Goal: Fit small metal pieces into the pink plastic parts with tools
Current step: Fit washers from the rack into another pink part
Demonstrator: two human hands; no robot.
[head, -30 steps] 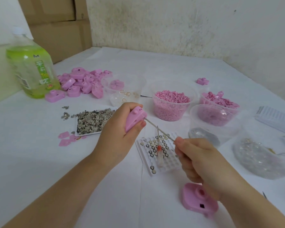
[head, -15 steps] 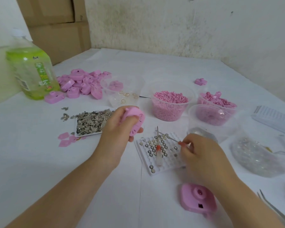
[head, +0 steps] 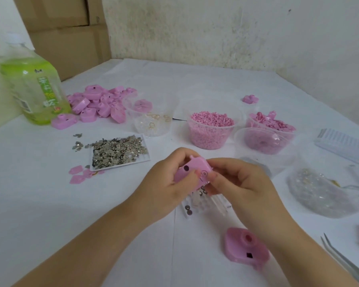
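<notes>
Both hands hold one pink plastic part (head: pixel 195 169) just above the table's middle. My left hand (head: pixel 168 183) grips its left side, thumb lying across its face. From the right, my right hand (head: pixel 245 183) pinches its right edge with thumb and fingertips. A dark hole and a round socket show on the part's face. Under the hands lies a white grid tray (head: pixel 193 208) with small metal rings, mostly hidden. A second pink part (head: pixel 247 248) lies on the table near my right wrist. Loose metal pieces fill a white tray (head: pixel 117 151). Tweezers (head: pixel 344 261) lie at the lower right.
A pile of pink parts (head: pixel 101 102) and a green bottle (head: pixel 34 90) stand at the back left. Cups of pink granules (head: pixel 211 129), pink pieces (head: pixel 270 124) and rings (head: pixel 153 124) stand behind the hands. A clear bag (head: pixel 323 193) and white block (head: pixel 340 145) lie right.
My right hand has let go of the thin tool at the grid tray and come up to pinch the pink part. My left hand lowered and turned the part.
</notes>
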